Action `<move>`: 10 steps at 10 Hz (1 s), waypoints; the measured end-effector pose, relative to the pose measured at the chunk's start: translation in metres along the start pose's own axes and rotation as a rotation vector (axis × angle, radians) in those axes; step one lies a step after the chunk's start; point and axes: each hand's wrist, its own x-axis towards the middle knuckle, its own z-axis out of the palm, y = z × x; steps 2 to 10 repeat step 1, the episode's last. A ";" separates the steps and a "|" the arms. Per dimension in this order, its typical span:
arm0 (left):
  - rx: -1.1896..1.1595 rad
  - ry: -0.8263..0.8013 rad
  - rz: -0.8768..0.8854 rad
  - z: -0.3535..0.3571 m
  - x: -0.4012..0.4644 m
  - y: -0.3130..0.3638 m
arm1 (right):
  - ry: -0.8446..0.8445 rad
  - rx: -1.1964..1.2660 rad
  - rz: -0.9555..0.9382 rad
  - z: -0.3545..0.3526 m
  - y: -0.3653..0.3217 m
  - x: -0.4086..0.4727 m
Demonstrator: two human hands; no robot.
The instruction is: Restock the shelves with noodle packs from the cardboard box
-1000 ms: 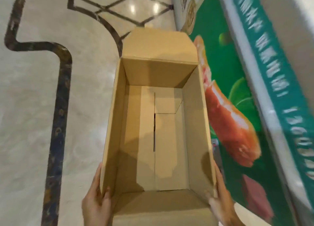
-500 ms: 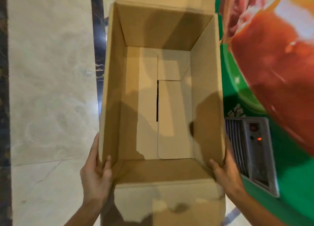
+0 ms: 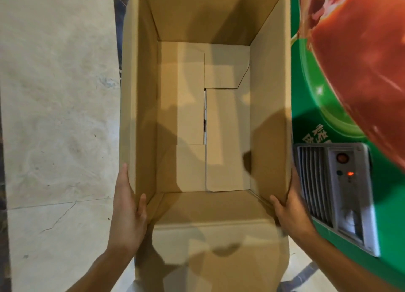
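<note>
- Marble floor (image 3: 54, 116) in pale slabs lay under everything we saw, with a dark inlaid strip running along the box's left side.
- Beside the box on our right stood a green printed panel (image 3: 315, 107) showing large red food imagery.
- Between our arms, just beside that panel, we held the cardboard box (image 3: 140, 94) upright and open; only its folded bottom flaps showed inside, and no noodle packs.
- Low on the panel sat a grey vent unit (image 3: 335, 188) with one orange light lit.
- Our left hand (image 3: 128, 212) gripped the box's near-left corner, thumb hooked over the rim.
- Our right hand (image 3: 289, 212) gripped the near-right corner likewise.
</note>
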 end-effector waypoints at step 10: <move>0.138 -0.144 -0.006 -0.036 -0.007 0.010 | -0.104 -0.065 0.026 -0.023 -0.025 -0.013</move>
